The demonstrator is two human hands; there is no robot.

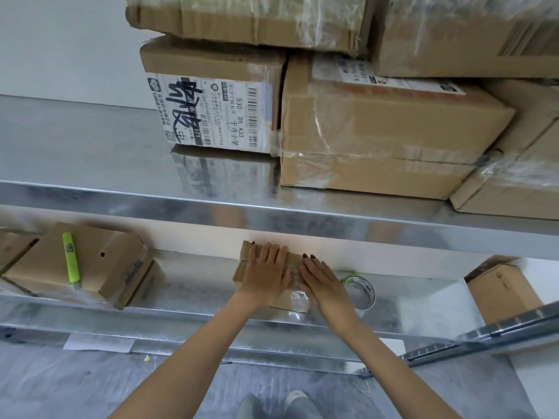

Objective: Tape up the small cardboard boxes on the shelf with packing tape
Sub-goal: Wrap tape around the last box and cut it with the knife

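Note:
A small cardboard box [292,300] lies on the lower metal shelf [193,285], with clear tape shining on its near end. My left hand [266,272] lies flat on the box's top, fingers straight and spread. My right hand [320,279] presses flat on the box's right part, fingers straight. A roll of clear packing tape [361,290] stands on the shelf just right of my right hand, partly hidden by it.
A green utility knife [71,257] lies on a cardboard box [90,264] at the lower shelf's left. Another box [502,288] stands at the right. Several larger taped boxes [378,122] are stacked on the upper shelf [90,152]. A metal rail [484,334] slants at lower right.

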